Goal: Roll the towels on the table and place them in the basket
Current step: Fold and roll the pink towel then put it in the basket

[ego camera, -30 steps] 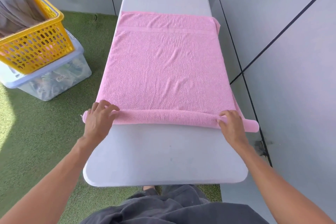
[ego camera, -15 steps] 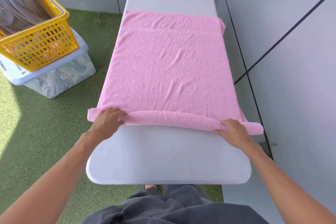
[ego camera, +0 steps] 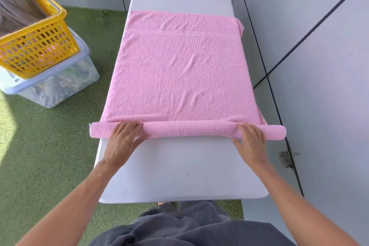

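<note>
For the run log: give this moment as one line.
phase: rolling | pink towel: near edge rolled | left hand, right hand: on roll | yellow basket: left

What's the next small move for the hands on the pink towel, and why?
Probably push the roll another turn away from the body. Both the left hand and right hand lie with fingers flat on the rolled near edge of the pink towel, and most of it lies flat on the table. The yellow basket comes later.
</note>
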Demonstrator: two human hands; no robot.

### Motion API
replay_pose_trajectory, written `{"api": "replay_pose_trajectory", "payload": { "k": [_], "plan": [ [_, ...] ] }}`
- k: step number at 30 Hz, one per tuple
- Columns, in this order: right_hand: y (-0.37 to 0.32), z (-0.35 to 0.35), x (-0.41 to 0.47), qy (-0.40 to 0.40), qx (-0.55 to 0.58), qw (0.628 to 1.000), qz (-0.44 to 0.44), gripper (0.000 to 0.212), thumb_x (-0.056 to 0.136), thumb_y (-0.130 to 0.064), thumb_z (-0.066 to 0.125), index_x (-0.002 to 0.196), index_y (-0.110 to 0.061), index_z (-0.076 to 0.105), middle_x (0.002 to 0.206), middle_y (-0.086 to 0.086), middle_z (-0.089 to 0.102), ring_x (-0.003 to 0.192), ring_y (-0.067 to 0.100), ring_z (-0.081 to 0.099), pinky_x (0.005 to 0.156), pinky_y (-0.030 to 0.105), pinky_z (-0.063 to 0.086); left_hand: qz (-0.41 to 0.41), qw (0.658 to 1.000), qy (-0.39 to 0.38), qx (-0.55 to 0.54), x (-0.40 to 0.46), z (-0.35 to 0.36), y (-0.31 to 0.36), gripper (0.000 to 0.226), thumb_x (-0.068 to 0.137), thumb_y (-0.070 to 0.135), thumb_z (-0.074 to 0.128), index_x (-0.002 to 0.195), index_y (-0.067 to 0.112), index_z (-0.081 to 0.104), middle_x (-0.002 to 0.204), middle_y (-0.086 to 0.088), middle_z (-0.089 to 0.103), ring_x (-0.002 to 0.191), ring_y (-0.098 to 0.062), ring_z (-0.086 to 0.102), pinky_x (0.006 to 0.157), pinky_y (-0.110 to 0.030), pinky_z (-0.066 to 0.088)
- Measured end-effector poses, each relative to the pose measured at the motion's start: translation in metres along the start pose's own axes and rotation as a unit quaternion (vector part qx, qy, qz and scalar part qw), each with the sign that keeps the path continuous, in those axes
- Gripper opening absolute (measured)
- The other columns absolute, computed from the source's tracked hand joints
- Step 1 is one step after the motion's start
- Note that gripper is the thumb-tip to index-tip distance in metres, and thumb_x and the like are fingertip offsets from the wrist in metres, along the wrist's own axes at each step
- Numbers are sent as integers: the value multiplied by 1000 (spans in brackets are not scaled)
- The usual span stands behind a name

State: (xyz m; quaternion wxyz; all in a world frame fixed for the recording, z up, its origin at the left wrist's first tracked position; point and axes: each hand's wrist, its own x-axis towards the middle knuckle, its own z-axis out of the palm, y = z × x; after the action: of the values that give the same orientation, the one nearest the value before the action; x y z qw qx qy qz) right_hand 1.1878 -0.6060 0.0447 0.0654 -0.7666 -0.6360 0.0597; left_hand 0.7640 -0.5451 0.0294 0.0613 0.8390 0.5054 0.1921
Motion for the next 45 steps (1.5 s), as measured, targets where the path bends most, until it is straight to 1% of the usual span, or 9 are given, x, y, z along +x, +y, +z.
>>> {"api": "replay_pose_trajectory", "payload": {
  "k": [6,10,13,18,23,29,35,40,45],
  "plan": [
    [-4,-15,0,-22,3,1000,13,33,81,-17,74,111,-16,63,107,0,66,110,28,55,94,44,38,-55,986,-150,-52,21,-18,-11,39,75,18,81,111,11,69,104,-4,69,97,-30,65,85,-43,49],
    [6,-35,12,-139,25,990,20,22,85,-27,71,105,-18,67,97,-1,70,95,25,61,73,35,43,-172,926,-281,-183,39,-29,-25,47,83,25,75,127,15,61,116,2,64,112,-19,58,92,-27,40],
    [8,-36,22,-98,90,989,55,22,87,-21,67,109,-20,65,102,0,68,99,26,61,80,38,48,-250,919,-209,-223,47,-33,-24,44,80,24,77,122,18,64,108,1,65,102,-24,60,83,-32,47],
    [-12,-10,12,16,56,998,27,20,94,-33,56,105,-20,67,106,-2,64,109,28,53,96,44,39,-106,994,13,-11,25,-25,-4,16,82,19,74,97,14,73,95,-6,64,89,-33,57,74,-50,50],
    [-3,11,-4,-36,-2,999,-16,56,82,-28,73,131,-12,52,131,4,54,128,32,41,109,49,29,-48,997,-67,-6,10,-17,-9,61,70,14,83,126,6,60,119,-13,62,111,-35,56,90,-48,50],
    [2,1,14,-73,22,997,-28,38,83,-13,70,120,-8,59,113,7,63,112,33,53,101,48,38,-86,988,-128,30,26,-28,-13,40,81,9,73,119,14,63,109,-5,66,104,-30,59,90,-43,44],
    [9,-26,9,-182,102,977,-45,35,88,-22,67,121,-14,62,114,-1,64,110,23,57,91,33,40,-163,926,-333,-76,21,-43,-28,39,94,20,59,133,25,56,135,1,56,128,-22,48,108,-35,33],
    [10,-28,13,-102,201,974,33,33,85,-19,71,115,-23,58,113,-4,53,107,14,54,90,28,40,-149,987,-55,-19,16,-34,-8,24,87,8,65,107,20,70,106,-3,62,98,-31,55,81,-46,46],
    [4,-8,-21,52,67,996,-24,26,92,-12,61,118,-9,63,127,10,48,126,33,41,110,39,30,-73,997,-1,-15,-9,-17,3,31,92,27,55,115,9,64,112,-7,60,101,-31,56,88,-46,47]
  ]
}}
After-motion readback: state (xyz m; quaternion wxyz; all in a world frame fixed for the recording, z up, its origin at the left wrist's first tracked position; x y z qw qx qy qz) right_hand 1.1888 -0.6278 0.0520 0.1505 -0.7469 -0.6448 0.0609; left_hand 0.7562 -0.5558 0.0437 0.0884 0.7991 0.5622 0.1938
